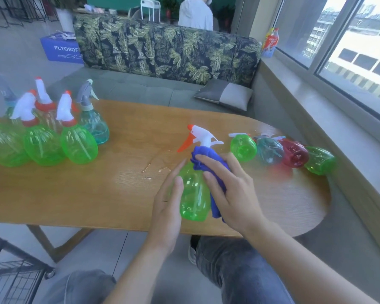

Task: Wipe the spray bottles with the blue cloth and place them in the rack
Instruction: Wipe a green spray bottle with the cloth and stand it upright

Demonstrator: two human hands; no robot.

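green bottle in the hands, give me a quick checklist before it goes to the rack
1. Bottle held: ok. The left hand steadies the green bottle with straight fingers along its side.
2. Cloth on bottle: ok. The right hand presses the blue cloth against the neck and side.
3. Wipe finished: cannot tell.
4. Bottle supported: ok, its base is at the table edge.
5. Rack reachable: cannot tell. Only part of a black wire rack shows, low on the left.
6. Bottles left: not ok. Four lying bottles wait on the right.
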